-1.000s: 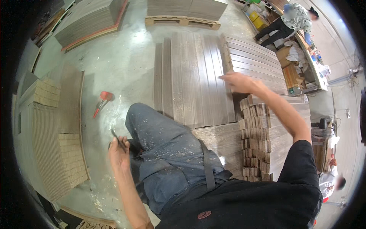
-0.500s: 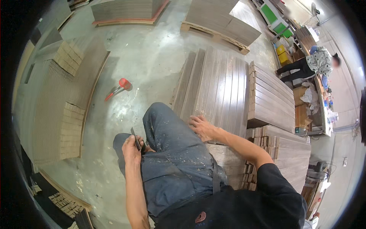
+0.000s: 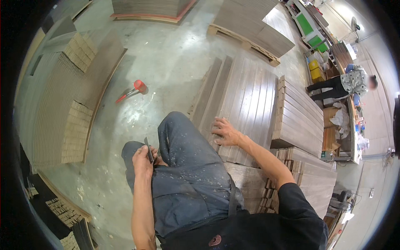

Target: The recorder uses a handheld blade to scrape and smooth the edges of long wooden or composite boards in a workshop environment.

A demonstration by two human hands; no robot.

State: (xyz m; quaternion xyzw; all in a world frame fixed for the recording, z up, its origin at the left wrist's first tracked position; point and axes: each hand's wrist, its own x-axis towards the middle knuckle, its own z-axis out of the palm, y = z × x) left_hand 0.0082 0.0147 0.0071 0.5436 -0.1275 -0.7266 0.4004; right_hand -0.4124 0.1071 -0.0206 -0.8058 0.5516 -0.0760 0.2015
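Observation:
My left hand (image 3: 143,162) is closed around a thin, dark, flat blade-like tool (image 3: 148,149) that points up beside my bent knee; its exact kind is unclear. With fingers spread and slightly curled, my right hand (image 3: 227,132) rests at the near left part of a stack of grey-brown wood planks (image 3: 250,100). It appears to touch the top planks and grips nothing that I can see. Under my right forearm lies a lower bundle of planks (image 3: 246,179).
A red-headed mallet (image 3: 140,86) lies on the floor. Tall board stacks (image 3: 54,112) stand at the left, with a loaded pallet (image 3: 246,39) at the far side. More plank stacks (image 3: 300,112) sit at my right. Another person (image 3: 350,83) works at a long bench (image 3: 354,141).
My right hand has shifted slightly right across the planks, its fingers more raised and curled. The left hand keeps its hold on the dark blade. The view has turned a little.

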